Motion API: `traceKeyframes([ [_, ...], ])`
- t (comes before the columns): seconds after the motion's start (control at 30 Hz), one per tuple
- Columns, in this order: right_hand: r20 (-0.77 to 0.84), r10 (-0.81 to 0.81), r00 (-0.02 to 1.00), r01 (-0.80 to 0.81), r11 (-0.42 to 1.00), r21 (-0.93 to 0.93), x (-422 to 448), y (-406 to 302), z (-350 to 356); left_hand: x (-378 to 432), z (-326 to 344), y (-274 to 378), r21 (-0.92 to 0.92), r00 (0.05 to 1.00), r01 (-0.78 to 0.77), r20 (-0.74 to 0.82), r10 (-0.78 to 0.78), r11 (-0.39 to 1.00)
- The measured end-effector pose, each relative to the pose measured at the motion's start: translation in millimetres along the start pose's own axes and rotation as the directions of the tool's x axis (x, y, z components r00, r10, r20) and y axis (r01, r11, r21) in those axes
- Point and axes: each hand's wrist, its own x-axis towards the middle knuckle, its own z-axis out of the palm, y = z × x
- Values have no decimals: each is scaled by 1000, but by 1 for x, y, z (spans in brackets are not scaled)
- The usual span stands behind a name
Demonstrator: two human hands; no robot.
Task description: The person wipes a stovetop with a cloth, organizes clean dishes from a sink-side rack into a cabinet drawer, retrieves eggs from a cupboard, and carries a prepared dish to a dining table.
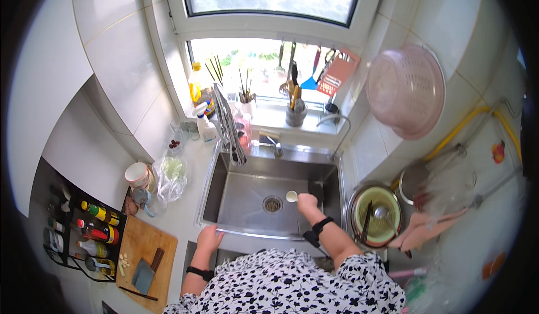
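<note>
My right hand [308,204] reaches over the stainless steel sink [248,192], its fingers closed on a small white round scoop or cup [291,196]. The scoop is just right of the round drain strainer [273,205], and its handle is hidden in my hand. My left hand [209,239] rests at the sink's front left corner, thumb apart from the fingers, with nothing seen in it. Above the basin's back right corner curves a slim faucet [343,122]. A dark object [315,191] lies in the basin beyond my right hand.
Left on the counter, a wooden cutting board [166,240] bears a cleaver [145,274] and chopped pale pieces [122,263]. A bottle rack [69,255] stands beside it. Right of the sink, a green bowl [365,200] holds a ladle. A pink colander [406,90] hangs above.
</note>
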Motion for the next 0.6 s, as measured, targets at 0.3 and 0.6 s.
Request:
traceKeyframes([
  [0.3, -655, -8, 756, 581, 470, 664, 136, -86, -130, -7, 20, -8, 378, 972, 83, 172, -158, 922],
  [0.6, -788, -76, 611, 774, 267, 574, 283, -172, -172, 5, 17, -1, 409, 945, 82, 259, -202, 909],
])
